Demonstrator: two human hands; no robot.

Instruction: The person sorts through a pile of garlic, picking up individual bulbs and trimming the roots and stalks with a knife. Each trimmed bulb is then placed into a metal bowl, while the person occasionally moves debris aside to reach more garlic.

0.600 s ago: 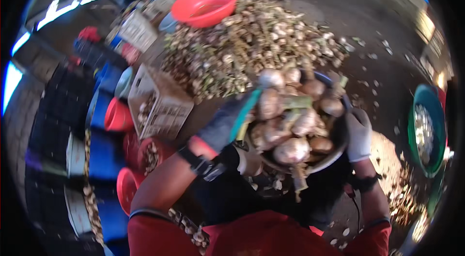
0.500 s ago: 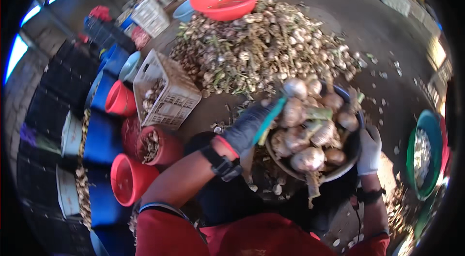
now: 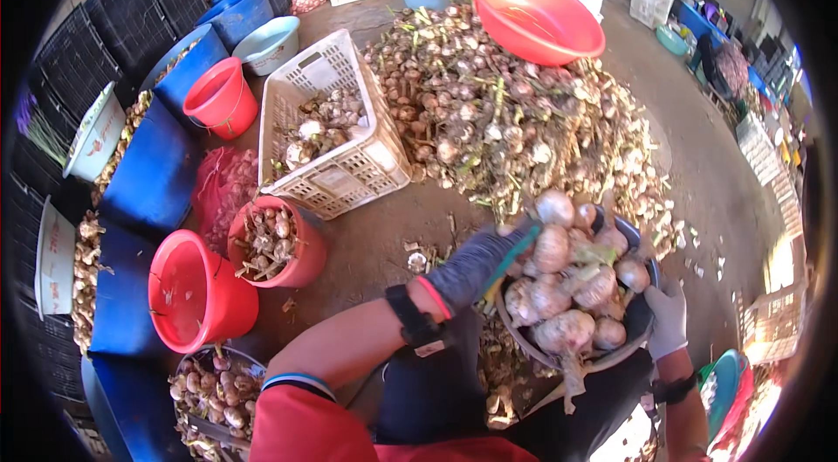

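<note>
A dark basin [image 3: 644,328], heaped with large garlic bulbs [image 3: 567,287] and stalk ends, sits over my lap, tilted a little. My left hand [image 3: 489,259], in a dark grey glove with a teal strip along its edge, is closed at the basin's far left rim, against the bulbs; its fingertips are mostly hidden. On the right, my right hand [image 3: 668,320] wears a whitish glove and grips the right rim. One bulb with a long stalk hangs over the near rim. A big pile of garlic [image 3: 524,130] lies just beyond the basin.
A wide red basin [image 3: 532,21] rests on the pile. Left stand a white crate [image 3: 384,148] with garlic, a red bucket [image 3: 179,296], a pink-red bucket [image 3: 305,257] of garlic, and blue bins [image 3: 144,174]. A garlic-filled tub [image 3: 188,366] is near my left elbow; a green basin [image 3: 729,383] is right.
The view has swung left and down, bringing the left-hand crate and buckets further in. Both hands stay at the garlic-filled basin, with its bulbs in nearly the same arrangement.
</note>
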